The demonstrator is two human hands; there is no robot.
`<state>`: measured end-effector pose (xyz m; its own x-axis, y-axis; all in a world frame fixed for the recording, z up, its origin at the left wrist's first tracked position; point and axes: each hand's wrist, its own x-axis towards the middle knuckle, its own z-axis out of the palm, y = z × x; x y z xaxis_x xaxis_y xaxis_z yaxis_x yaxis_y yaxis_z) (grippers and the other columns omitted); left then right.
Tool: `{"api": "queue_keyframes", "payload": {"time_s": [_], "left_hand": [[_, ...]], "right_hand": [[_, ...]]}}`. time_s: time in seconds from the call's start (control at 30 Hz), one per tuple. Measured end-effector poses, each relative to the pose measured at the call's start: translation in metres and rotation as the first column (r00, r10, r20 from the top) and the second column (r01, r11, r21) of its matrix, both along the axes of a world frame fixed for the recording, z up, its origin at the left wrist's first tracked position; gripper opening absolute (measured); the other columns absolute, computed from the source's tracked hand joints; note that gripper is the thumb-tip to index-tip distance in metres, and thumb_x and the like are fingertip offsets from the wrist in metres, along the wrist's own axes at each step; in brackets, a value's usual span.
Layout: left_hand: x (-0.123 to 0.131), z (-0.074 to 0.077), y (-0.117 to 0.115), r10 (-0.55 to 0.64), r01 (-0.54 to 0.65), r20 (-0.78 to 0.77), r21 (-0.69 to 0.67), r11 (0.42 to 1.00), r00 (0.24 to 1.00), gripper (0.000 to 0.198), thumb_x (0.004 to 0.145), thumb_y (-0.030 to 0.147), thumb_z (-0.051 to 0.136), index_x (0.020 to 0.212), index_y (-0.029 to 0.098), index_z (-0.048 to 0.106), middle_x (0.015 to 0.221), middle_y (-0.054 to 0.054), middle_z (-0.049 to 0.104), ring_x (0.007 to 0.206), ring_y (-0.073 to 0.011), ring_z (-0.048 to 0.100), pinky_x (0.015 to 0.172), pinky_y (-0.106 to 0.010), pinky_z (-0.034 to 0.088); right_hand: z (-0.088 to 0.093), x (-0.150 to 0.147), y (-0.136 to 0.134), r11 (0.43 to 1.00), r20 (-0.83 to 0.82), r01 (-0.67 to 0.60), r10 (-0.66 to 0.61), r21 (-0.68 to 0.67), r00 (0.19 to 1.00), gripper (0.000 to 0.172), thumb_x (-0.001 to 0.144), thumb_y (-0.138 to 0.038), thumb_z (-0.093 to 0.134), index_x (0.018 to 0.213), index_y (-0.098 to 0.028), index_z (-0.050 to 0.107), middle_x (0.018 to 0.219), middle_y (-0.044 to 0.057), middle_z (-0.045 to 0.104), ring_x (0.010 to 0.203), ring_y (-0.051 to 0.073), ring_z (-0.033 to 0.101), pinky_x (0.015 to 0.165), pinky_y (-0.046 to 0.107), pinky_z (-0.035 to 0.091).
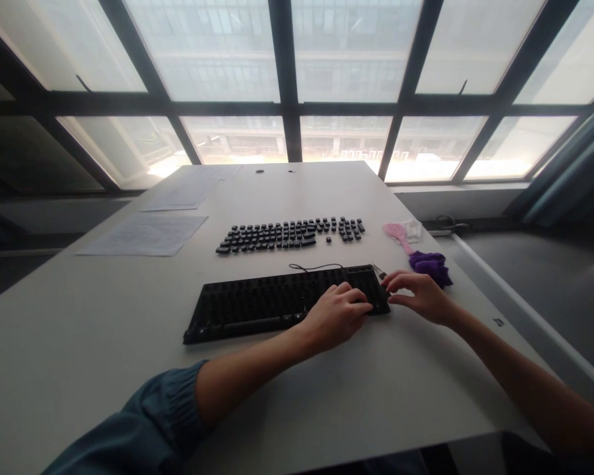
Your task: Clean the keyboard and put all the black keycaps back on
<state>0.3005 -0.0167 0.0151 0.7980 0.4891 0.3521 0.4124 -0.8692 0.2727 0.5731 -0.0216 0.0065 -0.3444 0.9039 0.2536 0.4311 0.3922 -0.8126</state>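
A black keyboard frame [257,303] with its keycaps taken off lies on the white table [79,330]. My left hand [337,315] rests on its right end, fingers curled over the edge. My right hand [418,293] sits at the keyboard's right corner, fingers bent and pinched against it; whether it holds anything small is not visible. The removed black keycaps [292,234] are laid out in rows farther back. A thin black cable [317,267] loops behind the keyboard.
A pink brush [395,234] and a purple cloth [429,265] lie right of the keyboard, with a small clear packet [413,229] behind. Paper sheets [146,234] lie at the left back. Large windows stand beyond the table's far edge.
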Motion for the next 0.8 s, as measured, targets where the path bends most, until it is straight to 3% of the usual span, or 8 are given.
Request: {"api": "queue_keyframes", "payload": {"time_s": [0.1, 0.43, 0.53, 0.67, 0.8], "left_hand": [[0.0, -0.003, 0.0, -0.008, 0.008, -0.017, 0.015, 1.0, 1.0, 0.022, 0.097, 0.028, 0.058, 0.112, 0.025, 0.074, 0.114, -0.004, 0.071, 0.101, -0.021, 0.057, 0.087, -0.036, 0.046], [0.001, -0.008, 0.002, -0.018, 0.019, -0.013, 0.014, 1.0, 1.0, 0.023, 0.098, 0.025, 0.055, 0.112, 0.024, 0.074, 0.114, -0.006, 0.07, 0.1, -0.0202, 0.057, 0.089, -0.035, 0.047], [0.001, -0.008, 0.002, -0.016, 0.016, -0.021, 0.019, 1.0, 1.0, 0.023, 0.098, 0.025, 0.055, 0.112, 0.024, 0.074, 0.114, -0.007, 0.069, 0.1, -0.0203, 0.057, 0.089, -0.035, 0.047], [0.0, -0.005, 0.001, -0.014, 0.016, -0.038, 0.039, 0.999, 0.999, 0.024, 0.098, 0.026, 0.055, 0.113, 0.024, 0.074, 0.114, -0.007, 0.069, 0.099, -0.0207, 0.057, 0.084, -0.035, 0.047], [0.0, -0.006, 0.002, -0.014, 0.015, -0.035, 0.042, 0.999, 0.999, 0.024, 0.098, 0.026, 0.055, 0.114, 0.024, 0.073, 0.115, -0.007, 0.069, 0.1, -0.0207, 0.057, 0.085, -0.035, 0.047]], "right_hand": [[-0.006, -0.001, -0.011, 1.0, -0.006, 0.008, -0.008, -0.023, 1.0, 0.02, 0.081, -0.038, 0.079, 0.086, -0.02, 0.072, 0.107, 0.009, 0.071, 0.091, 0.023, 0.068, 0.084, 0.037, 0.056], [-0.006, -0.004, -0.007, 0.999, 0.009, -0.018, 0.018, -0.028, 1.0, 0.02, 0.082, -0.037, 0.077, 0.09, -0.019, 0.072, 0.107, 0.01, 0.072, 0.094, 0.024, 0.068, 0.085, 0.038, 0.056], [-0.004, -0.004, -0.009, 1.0, 0.061, -0.026, 0.025, 0.016, 0.998, 0.019, 0.084, -0.037, 0.076, 0.092, -0.02, 0.072, 0.107, 0.01, 0.072, 0.094, 0.024, 0.068, 0.085, 0.038, 0.057], [0.0, -0.008, -0.011, 0.991, 0.18, -0.046, 0.022, 0.129, 0.983, 0.014, 0.086, -0.032, 0.074, 0.079, -0.02, 0.07, 0.105, 0.009, 0.071, 0.096, 0.024, 0.068, 0.088, 0.04, 0.056], [0.002, -0.012, -0.01, 0.978, 0.269, -0.061, 0.005, 0.2, 0.963, 0.011, 0.088, -0.026, 0.072, 0.098, -0.021, 0.073, 0.104, 0.009, 0.071, 0.094, 0.024, 0.069, 0.085, 0.039, 0.057]]}}
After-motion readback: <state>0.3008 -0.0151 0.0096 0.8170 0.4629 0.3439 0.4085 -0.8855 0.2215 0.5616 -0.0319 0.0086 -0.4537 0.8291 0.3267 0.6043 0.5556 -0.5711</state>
